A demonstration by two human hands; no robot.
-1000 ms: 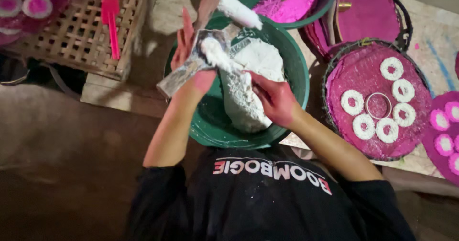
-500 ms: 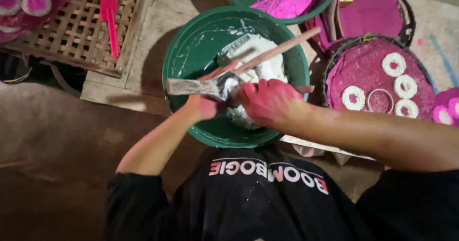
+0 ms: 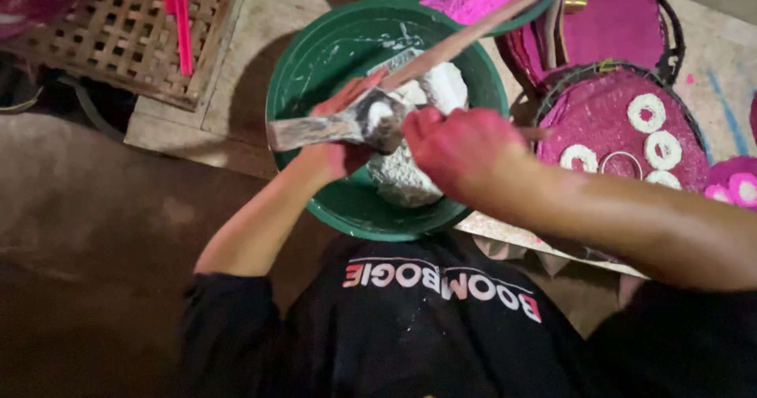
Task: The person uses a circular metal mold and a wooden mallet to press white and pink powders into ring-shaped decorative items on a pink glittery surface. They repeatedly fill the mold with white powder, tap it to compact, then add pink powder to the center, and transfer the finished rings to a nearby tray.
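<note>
Lowered since a second ago, the blade (image 3: 331, 127) now lies level across the green basin (image 3: 315, 59) at centre frame. Left hand (image 3: 335, 142) cups it from beneath, fingers closed on the metal; right hand (image 3: 457, 145) is fisted around the wooden handle (image 3: 457, 43). White paste (image 3: 418, 130) sits below. Pink trays with white rings (image 3: 646, 114) fill the right side.

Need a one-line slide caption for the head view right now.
Left hand holds a powder-caked metal blade over white powder in a green basin; right hand alongside.
</note>
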